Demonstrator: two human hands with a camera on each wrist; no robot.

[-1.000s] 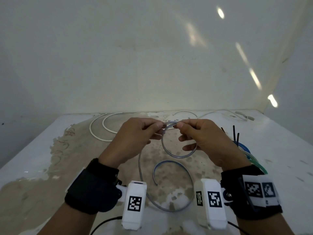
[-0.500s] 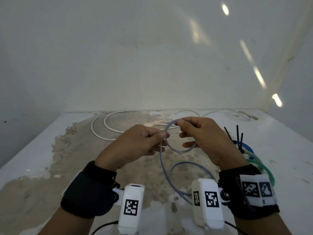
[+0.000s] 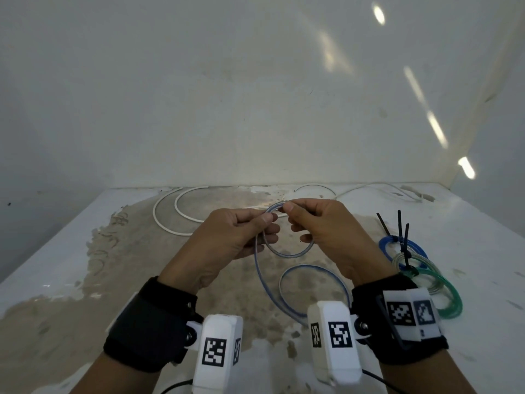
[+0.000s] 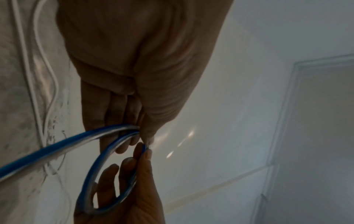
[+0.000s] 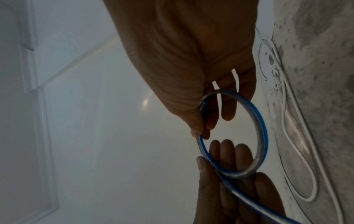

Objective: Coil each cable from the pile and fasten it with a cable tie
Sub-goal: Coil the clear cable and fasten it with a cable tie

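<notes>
A clear cable with a blue stripe [image 3: 287, 253] is held above the table as one small loop between both hands. My left hand [image 3: 268, 218] pinches the loop's left side, where the strand crosses. My right hand [image 3: 288, 207] pinches its top. The rest of the cable hangs from my left hand and curls into a loose loop [image 3: 315, 268] on the table. In the left wrist view my left hand [image 4: 141, 133] grips two strands of the cable [image 4: 91, 174]. In the right wrist view my right hand [image 5: 201, 133] pinches the ring of cable [image 5: 262, 136].
Coiled blue [image 3: 383, 245], clear [image 3: 397, 260] and green [image 3: 451, 294] cables, each bound with a black cable tie [image 3: 400, 226], lie at the right. Loose white cables [image 3: 170, 220] lie at the back of the worn white table [image 3: 56, 265]. A wall stands close behind.
My left hand slid down the loop's left side and came back up near the top. More of the hanging tail has lifted off the table and shifted right.
</notes>
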